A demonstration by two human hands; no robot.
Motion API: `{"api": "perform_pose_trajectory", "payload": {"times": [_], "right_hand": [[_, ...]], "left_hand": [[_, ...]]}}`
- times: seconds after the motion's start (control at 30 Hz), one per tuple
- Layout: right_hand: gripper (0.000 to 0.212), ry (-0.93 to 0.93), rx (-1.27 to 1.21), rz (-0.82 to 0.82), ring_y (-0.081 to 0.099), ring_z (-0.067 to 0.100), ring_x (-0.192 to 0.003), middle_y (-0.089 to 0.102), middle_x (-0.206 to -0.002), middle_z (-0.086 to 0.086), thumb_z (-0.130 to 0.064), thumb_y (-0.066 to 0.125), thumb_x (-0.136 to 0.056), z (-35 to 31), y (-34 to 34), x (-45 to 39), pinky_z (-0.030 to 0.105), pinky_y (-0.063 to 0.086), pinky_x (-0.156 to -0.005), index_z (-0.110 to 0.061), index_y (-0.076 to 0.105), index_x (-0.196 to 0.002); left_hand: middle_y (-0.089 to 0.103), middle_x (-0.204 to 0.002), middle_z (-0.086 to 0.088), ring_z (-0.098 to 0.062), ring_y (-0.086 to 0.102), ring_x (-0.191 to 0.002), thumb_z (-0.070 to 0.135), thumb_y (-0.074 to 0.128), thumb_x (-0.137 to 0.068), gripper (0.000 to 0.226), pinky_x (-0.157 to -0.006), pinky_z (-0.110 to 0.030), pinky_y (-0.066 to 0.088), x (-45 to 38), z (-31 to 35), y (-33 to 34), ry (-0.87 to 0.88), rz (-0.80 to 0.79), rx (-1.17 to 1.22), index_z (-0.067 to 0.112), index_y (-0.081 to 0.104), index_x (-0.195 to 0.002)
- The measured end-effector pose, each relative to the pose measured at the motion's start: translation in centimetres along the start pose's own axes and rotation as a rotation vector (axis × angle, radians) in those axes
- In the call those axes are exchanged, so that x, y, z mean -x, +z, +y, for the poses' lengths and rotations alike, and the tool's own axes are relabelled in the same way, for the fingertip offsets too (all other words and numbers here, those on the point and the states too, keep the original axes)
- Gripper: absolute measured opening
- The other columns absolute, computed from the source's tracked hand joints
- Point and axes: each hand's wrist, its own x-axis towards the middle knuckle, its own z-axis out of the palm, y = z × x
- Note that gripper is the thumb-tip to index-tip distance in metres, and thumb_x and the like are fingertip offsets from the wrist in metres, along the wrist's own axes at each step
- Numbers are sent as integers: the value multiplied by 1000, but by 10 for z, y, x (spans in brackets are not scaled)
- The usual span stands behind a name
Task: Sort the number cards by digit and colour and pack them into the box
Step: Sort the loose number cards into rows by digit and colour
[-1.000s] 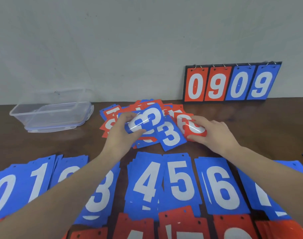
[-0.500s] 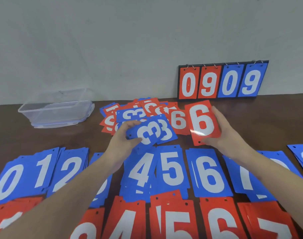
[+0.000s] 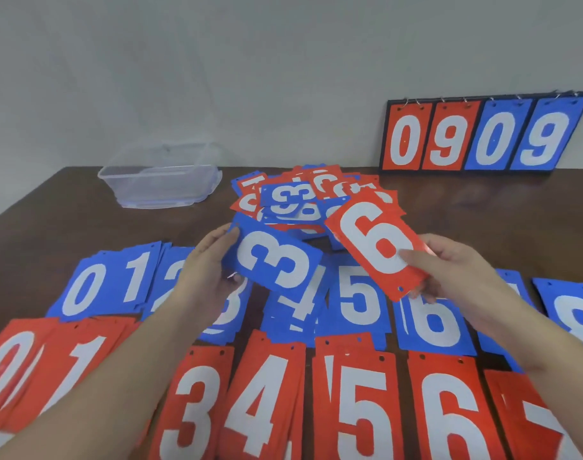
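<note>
Head view – two cards up over the sorted rows

Left hand pinches the blue 3 card, lying crosswise, its pile just below; right hand grips the red 6 card – red 6 pile sits nearer me.

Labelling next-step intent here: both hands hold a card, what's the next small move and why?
Probably drop each card on its matching pile. The right hand pinches a red 6 card above the blue row, and the red 6 pile lies just nearer. The left hand holds a blue 3 card right over the blue 3 pile. The box looks empty, so packing likely comes later.
</note>
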Motion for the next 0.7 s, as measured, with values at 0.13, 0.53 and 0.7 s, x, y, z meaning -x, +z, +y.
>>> {"api": "perform_pose_trajectory", "payload": {"times": [0.13, 0.53, 0.7], "right_hand": [[11, 32, 11, -58, 59, 18, -48, 74, -80, 13, -25, 60, -101, 2, 16, 3, 26, 45, -44, -20, 65, -109], [9, 4, -81, -41, 74, 4, -75, 78, -85, -9, -24, 65, -97, -7, 72, 4, 21, 56, -62, -24, 72, -103], [17, 26, -62, -10, 50, 13, -42, 58, -55, 9, -32, 53, -104, -7, 93, -2, 29, 45, -52, -25, 67, -110]], "left_hand": [[74, -80, 6, -9, 62, -51, 26, 66, -97, 6, -40, -22, 43, 5, 2, -22, 66, 53, -125, 28, 69, -101], [72, -101, -11, -27, 68, -90, 7, 63, -95, 15, -79, -35, 50, -12, 25, -87, 28, -6, -233, 18, 53, -98], [76, -104, -12, -29, 73, -90, 14, 67, -94, 2, -78, -40, 61, -18, 27, -92, -50, -52, -273, 15, 67, -95]]}}
